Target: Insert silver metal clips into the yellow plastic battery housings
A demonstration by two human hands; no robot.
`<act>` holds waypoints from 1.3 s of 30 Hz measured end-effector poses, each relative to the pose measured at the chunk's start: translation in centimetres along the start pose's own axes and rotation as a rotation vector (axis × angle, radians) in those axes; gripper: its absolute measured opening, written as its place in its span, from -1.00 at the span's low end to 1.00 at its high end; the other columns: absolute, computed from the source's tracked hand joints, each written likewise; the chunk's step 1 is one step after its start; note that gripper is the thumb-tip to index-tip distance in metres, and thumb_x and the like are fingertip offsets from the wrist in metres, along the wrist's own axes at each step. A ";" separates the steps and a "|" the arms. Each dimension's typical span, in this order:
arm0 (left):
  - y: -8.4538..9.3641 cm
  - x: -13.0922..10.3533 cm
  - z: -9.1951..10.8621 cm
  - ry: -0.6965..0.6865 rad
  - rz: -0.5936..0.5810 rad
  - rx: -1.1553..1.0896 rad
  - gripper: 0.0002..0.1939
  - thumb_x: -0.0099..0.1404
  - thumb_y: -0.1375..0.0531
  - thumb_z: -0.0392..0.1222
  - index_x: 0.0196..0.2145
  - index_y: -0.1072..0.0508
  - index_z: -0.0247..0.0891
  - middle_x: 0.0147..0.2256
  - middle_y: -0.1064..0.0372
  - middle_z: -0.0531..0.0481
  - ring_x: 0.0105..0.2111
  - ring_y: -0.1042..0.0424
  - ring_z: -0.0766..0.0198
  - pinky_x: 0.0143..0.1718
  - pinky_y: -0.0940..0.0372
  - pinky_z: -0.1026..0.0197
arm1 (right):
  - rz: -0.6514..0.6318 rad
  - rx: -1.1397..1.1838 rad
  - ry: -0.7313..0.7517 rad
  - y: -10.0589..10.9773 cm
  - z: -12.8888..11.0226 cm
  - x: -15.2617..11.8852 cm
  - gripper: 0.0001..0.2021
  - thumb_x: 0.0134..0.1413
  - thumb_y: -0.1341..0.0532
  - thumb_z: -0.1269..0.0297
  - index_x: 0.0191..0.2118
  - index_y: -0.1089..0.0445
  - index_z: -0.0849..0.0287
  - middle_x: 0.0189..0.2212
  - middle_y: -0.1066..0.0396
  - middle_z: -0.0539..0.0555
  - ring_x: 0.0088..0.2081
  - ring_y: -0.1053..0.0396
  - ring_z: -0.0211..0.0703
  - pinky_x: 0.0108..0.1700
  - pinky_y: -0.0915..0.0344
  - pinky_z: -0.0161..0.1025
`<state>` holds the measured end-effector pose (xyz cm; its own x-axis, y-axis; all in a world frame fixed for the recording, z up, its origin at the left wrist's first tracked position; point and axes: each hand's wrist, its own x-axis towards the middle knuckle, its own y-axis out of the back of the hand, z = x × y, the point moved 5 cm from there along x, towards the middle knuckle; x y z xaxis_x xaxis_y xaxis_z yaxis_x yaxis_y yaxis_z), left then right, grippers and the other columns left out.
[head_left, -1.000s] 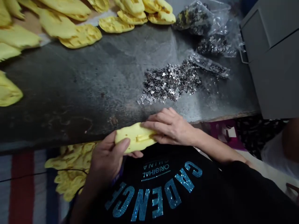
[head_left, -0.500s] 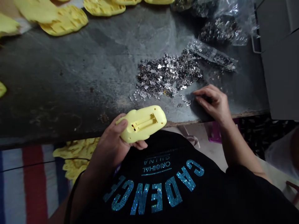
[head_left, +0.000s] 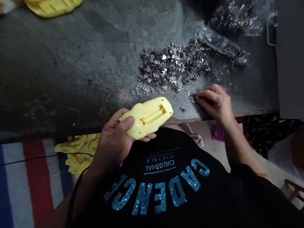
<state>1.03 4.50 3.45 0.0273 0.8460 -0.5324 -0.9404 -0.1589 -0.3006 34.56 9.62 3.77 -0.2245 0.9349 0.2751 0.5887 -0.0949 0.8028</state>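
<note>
My left hand (head_left: pixel 117 134) grips a yellow plastic casing (head_left: pixel 153 125) by one end, thumb on top and fingers beneath. The casing's upper face has a long battery compartment, screw holes and a cluster of tiny holes near my thumb. Over the table, my right hand (head_left: pixel 217 103) has thumb and forefinger pinched at a few small metal contact pieces (head_left: pixel 192 99). Whether a piece is between the fingertips is too small to make out. Just beyond lies a heap of small shiny metal contacts (head_left: pixel 174 68).
Clear plastic bags hold more metal pieces, one beside the heap (head_left: pixel 223 46), another at the far right (head_left: pixel 237 17). A yellow shell (head_left: pixel 54 6) lies at the far left of the dark table (head_left: pixel 95 57). More yellow parts (head_left: pixel 82 152) sit below the near edge. A grey cabinet (head_left: pixel 291 63) stands right.
The view has tipped a little toward me. My right fingertips have come to the small loose contacts. The casing in my left hand has turned slightly, showing the tiny holes.
</note>
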 end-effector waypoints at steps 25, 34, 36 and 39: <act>-1.5 0.0 -0.1 0.012 0.022 -0.057 -0.60 0.19 -0.59 -0.15 -0.17 -0.48 -0.15 -0.07 -0.76 0.03 -0.16 -0.81 -0.04 -0.44 -0.76 -0.03 | 0.048 -0.035 -0.034 0.9 1.1 0.2 -0.84 0.41 -0.41 0.08 -0.19 -0.68 -0.02 -0.22 -0.63 0.08 -0.14 -0.54 0.09 0.07 -0.40 0.13; -1.7 0.3 -0.5 -0.032 -0.065 0.002 -0.63 0.22 -0.61 -0.01 -0.25 -0.54 -0.20 -0.09 -0.74 0.00 -0.29 -0.76 0.09 -0.46 -0.71 0.12 | -0.001 0.052 -0.058 2.6 1.2 -1.7 -0.87 0.44 -0.40 0.19 -0.04 -0.75 -0.09 -0.15 -0.69 0.08 -0.07 -0.61 0.07 0.07 -0.47 0.09; -1.6 0.3 -0.6 -0.027 -0.077 0.016 -0.64 0.26 -0.58 0.00 -0.24 -0.54 -0.20 -0.13 -0.73 -0.02 -0.36 -0.73 0.10 -0.53 -0.66 0.14 | 0.028 0.069 -0.102 2.8 1.6 -2.2 -0.83 0.41 -0.42 0.21 0.02 -0.75 -0.08 -0.10 -0.69 0.09 -0.06 -0.62 0.07 0.04 -0.49 0.06; -1.6 0.4 -0.6 -0.021 -0.090 0.035 -0.65 0.29 -0.55 0.00 -0.25 -0.51 -0.20 -0.23 -0.71 -0.03 -0.47 -0.67 0.13 -0.58 -0.60 0.15 | 0.101 0.064 -0.171 3.4 2.0 -3.0 -0.84 0.39 -0.42 0.20 0.01 -0.73 -0.07 -0.13 -0.67 0.08 -0.10 -0.61 0.05 0.00 -0.51 0.02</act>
<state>2.77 4.75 3.22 0.1056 0.8669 -0.4872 -0.9457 -0.0639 -0.3187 38.75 7.16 4.59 -0.0297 0.9668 0.2540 0.6511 -0.1741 0.7388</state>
